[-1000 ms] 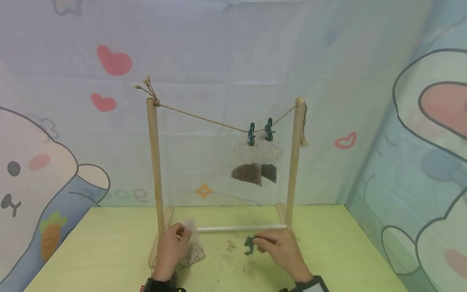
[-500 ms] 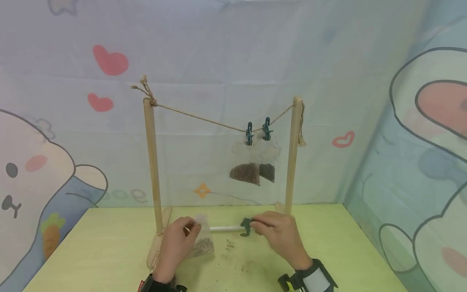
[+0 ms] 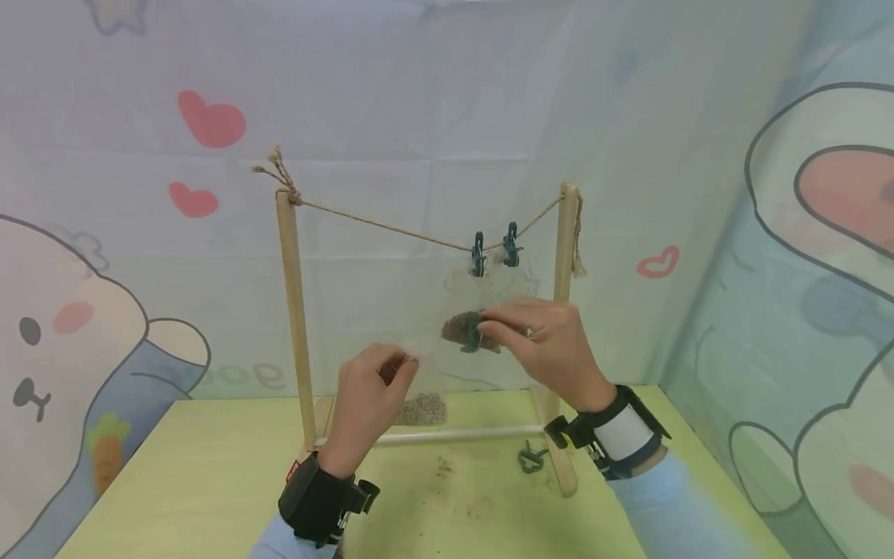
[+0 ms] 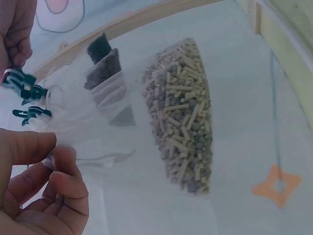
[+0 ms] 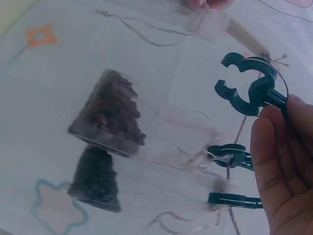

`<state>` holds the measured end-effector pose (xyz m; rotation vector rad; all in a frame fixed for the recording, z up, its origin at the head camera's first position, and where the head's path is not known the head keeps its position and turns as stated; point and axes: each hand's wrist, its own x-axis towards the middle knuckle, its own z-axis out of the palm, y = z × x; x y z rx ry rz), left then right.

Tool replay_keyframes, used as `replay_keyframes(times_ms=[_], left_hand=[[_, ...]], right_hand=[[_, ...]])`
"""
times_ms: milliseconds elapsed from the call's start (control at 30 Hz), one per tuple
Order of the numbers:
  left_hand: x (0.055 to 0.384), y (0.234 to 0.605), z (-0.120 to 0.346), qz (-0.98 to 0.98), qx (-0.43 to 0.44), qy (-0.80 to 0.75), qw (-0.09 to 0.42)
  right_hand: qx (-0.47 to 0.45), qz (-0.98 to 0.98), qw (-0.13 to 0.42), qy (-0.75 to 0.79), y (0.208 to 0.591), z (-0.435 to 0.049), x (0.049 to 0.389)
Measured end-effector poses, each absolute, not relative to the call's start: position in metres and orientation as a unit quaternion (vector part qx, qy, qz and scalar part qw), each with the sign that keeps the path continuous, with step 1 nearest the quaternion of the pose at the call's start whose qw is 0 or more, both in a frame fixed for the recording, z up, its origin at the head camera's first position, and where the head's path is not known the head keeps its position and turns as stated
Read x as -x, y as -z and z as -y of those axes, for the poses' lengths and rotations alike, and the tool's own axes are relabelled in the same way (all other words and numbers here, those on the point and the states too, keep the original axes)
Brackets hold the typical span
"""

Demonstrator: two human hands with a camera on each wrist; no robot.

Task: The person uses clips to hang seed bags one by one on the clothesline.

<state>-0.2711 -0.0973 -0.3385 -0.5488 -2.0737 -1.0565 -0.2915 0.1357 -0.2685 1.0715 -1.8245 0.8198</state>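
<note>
My left hand pinches the gathered top of a sheer drawstring bag, which hangs down with pale stick-like bits and grey grains at its bottom. In my right hand a dark green clip is held by its handles, its two curved prongs spread apart. Both hands are raised below a twine line. Two more green clips on the line hold sheer bags, one with brown contents, the other with blackish contents. The held clip overlaps the brown bag in the head view.
The line sags between two wooden posts joined low down by a white rod. A loose green clip lies on the yellow table near the right foot. Brown crumbs dot the tabletop. A printed cloth hangs behind.
Both hands have risen from near the tabletop and moved forward, the left also to the right, carrying the bag and the clip. The loose clip on the table has come into view.
</note>
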Motion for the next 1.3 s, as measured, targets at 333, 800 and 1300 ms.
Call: replay_keyframes(times_ms=[333,800,1300], left_hand=[[0.29,0.293,0.084,0.786,0.208,0.435,0.387],[0.31,0.276,0.068,0.772,0.182,0.466,0.393],[0.32,0.281,0.065,0.773,0.162,0.485,0.376]], right_hand=[[-0.418,0.735,0.454,-0.282,0.206,-0.124,0.305],[-0.374,0.772,0.439,-0.267,0.177,-0.111,0.331],[-0.366,0.814,0.343,-0.294,0.179,-0.112,0.337]])
